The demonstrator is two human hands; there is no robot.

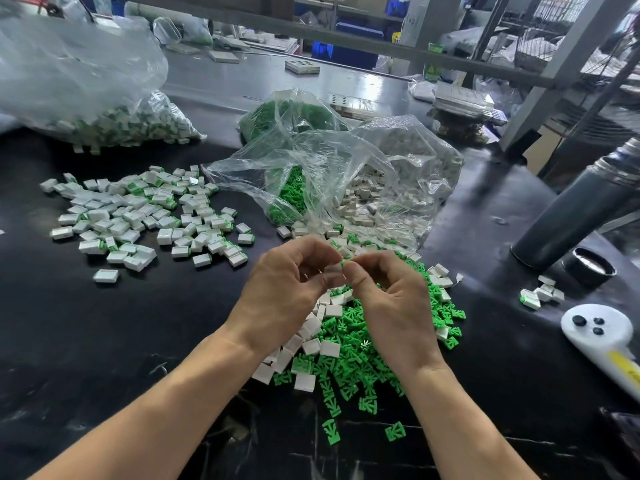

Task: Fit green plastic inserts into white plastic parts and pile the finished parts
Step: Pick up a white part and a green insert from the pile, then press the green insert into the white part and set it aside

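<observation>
Fingers (337, 263) of both hands pinch small white part (333, 270), green insert (342, 263) protruding.

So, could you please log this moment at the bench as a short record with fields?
left hand: pinches a white part
right hand: pinches a green insert against that part
finished pile: on the table, left of the hands
loose parts heap: under the hands, white and green mixed
open bag: behind the hands, spilling both kinds
insert seated: cannot tell
</observation>
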